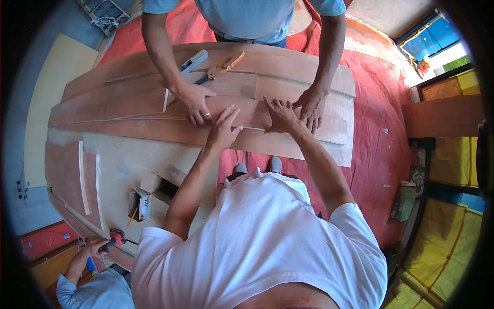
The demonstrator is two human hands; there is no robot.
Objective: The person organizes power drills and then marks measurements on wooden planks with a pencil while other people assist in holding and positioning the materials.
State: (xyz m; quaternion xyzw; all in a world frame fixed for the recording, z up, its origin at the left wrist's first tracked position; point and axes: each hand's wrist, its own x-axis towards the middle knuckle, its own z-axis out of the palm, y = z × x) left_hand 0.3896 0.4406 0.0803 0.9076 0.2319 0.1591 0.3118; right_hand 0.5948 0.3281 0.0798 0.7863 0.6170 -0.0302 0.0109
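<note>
My left hand point(223, 129) rests on the near edge of a thin wooden strip point(243, 112), its fingers stretched out and thumb apart. My right hand point(280, 116) lies farther right on that strip, fingers spread. The strip is among several long overlapping planks point(128, 129) across the work surface. Facing me, a co-worker's hand point(195, 103) touches the strip left of mine, and their other hand point(311, 108) is just right of my right hand. An orange-handled saw point(226, 66) and a white-and-blue tool point(194, 61) lie on the planks beyond.
A pale board point(123, 159) at lower left bears a small carton point(141, 203). Another person's hand point(95, 247) holds a red-and-black power tool point(116, 237). Red sheeting point(381, 129) covers the floor; panels with yellow coverings point(442, 237) stand at right.
</note>
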